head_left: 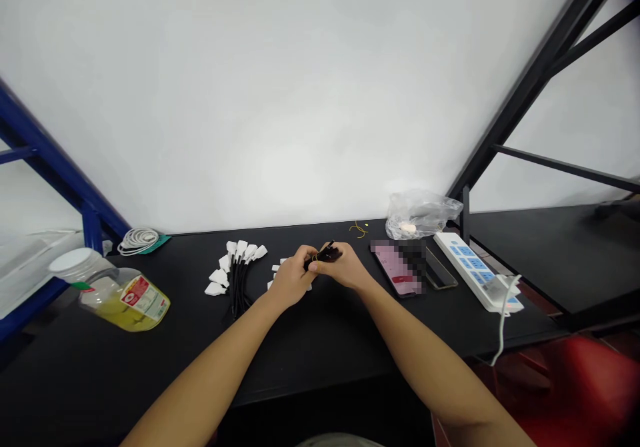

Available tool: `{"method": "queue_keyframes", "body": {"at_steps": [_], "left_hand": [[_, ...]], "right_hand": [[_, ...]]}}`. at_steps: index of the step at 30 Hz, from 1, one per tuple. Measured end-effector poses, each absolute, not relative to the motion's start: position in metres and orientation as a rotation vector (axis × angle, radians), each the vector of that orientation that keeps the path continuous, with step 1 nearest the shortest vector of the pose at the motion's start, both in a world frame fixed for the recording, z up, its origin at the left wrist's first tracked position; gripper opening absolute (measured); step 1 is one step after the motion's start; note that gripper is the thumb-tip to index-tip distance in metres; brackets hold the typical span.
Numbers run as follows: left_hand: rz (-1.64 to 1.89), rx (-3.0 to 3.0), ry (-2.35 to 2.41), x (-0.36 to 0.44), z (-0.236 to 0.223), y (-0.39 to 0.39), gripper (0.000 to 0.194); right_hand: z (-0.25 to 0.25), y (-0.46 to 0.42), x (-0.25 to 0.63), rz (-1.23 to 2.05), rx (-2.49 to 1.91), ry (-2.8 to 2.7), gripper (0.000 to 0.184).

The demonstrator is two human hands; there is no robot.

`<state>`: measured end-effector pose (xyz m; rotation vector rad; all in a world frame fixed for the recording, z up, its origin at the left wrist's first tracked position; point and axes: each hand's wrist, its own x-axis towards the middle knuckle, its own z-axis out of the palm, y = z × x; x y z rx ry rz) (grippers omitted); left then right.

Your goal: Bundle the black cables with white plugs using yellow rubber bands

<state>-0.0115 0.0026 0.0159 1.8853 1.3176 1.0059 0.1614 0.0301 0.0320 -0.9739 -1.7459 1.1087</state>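
Note:
Both hands meet over the middle of the black table. Between them they grip a bundle of black cables (327,254), with a thin yellow rubber band around it. My left hand (293,279) closes on the bundle from the left, and my right hand (345,265) pinches it from the right. White connectors (274,275) show partly behind my left hand; whether they belong to the held bundle is hidden. To the left lies another group of black cables (239,284) with white connectors (243,250) fanned out at the far end.
A plastic jar (127,300) with yellow contents and a coiled white cable (139,240) are at left. Loose yellow rubber bands (358,228) lie near the wall. At right are a pink-screened phone (395,267), a second phone (440,268), a clear plastic bag (420,210) and a power strip (475,270).

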Motion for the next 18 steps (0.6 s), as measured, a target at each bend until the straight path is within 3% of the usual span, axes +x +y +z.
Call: {"method": "queue_keyframes", "body": {"at_steps": [6, 13, 18], "left_hand": [[1.03, 1.968, 1.267, -0.014, 0.014, 0.002, 0.027], [1.146, 1.732, 1.053, -0.016, 0.016, 0.004, 0.041], [1.253, 1.514, 1.018, -0.014, 0.012, 0.013, 0.042]], "right_hand": [[0.032, 0.033, 0.158, 1.409, -0.764, -1.662, 0.047], [0.039, 0.03, 0.154, 1.283, -0.744, -1.805, 0.035], [0.034, 0.035, 0.164, 1.259, -0.842, -1.828, 0.043]]}}
